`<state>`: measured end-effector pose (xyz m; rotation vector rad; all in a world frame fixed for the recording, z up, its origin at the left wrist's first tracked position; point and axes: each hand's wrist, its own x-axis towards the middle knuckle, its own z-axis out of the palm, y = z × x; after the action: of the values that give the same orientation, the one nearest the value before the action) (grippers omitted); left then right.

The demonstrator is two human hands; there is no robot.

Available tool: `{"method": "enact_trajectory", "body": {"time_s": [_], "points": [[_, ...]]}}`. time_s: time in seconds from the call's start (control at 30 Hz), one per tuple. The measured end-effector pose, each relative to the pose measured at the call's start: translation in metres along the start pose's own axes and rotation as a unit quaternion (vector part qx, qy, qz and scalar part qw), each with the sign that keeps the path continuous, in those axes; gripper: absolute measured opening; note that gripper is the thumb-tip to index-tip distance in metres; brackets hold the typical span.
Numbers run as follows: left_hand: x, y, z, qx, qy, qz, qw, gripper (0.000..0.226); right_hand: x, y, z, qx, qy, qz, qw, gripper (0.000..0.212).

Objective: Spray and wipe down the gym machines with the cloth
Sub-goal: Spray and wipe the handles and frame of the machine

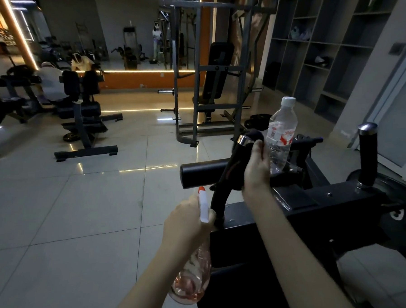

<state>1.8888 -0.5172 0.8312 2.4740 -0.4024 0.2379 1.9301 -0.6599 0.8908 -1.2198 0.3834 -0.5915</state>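
Note:
My left hand (186, 220) grips a clear spray bottle (194, 273) with pinkish liquid and a white and orange nozzle, held low beside the black gym machine (335, 208). My right hand (257, 166) holds a dark cloth (253, 135) wrapped round the machine's left handle (231, 169), just below its chrome cap. The cloth covers the upper part of the grip. A second upright handle (366, 153) with a chrome cap stands to the right.
A clear water bottle (280, 134) with a white cap stands on the machine just behind my right hand. A black padded roller (201, 175) juts left. A rack with a bench (215, 83) stands ahead, other machines and people at left, grey shelves (320, 54) at right.

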Motion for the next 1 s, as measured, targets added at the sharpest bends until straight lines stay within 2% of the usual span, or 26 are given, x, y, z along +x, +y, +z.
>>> {"method": "enact_trajectory", "body": {"time_s": [0.1, 0.23, 0.3, 0.47, 0.57, 0.73, 0.9, 1.0], "points": [[0.002, -0.006, 0.001, 0.013, 0.005, -0.003, 1.000, 0.014, -0.021, 0.023, 0.005, -0.035, 0.021, -0.044, 0.998, 0.040], [0.006, -0.017, 0.003, -0.011, 0.009, -0.044, 0.999, 0.023, -0.047, 0.068, -0.013, -0.116, -0.012, -0.090, 0.989, 0.040], [0.008, -0.022, 0.004, -0.022, 0.006, -0.054, 0.998, 0.025, -0.041, 0.063, -0.016, -0.126, -0.026, -0.091, 0.987, 0.039], [0.006, -0.025, 0.001, -0.031, 0.006, -0.050, 0.998, 0.026, -0.026, 0.045, -0.007, -0.051, -0.041, -0.075, 0.995, 0.042], [0.006, -0.027, -0.001, -0.031, 0.000, -0.051, 0.998, 0.024, -0.051, 0.073, -0.013, -0.096, -0.032, -0.079, 0.992, 0.040], [0.009, -0.036, 0.003, -0.032, -0.001, -0.042, 0.999, 0.027, -0.053, 0.080, -0.043, -0.211, -0.116, -0.103, 0.965, 0.033], [0.011, -0.050, 0.006, -0.043, -0.005, -0.040, 0.998, 0.024, -0.055, 0.078, -0.029, -0.182, -0.103, -0.065, 0.976, 0.039], [0.009, -0.052, 0.006, -0.050, -0.004, -0.029, 0.998, 0.021, -0.065, 0.090, -0.033, -0.241, -0.112, -0.098, 0.959, 0.038]]}}
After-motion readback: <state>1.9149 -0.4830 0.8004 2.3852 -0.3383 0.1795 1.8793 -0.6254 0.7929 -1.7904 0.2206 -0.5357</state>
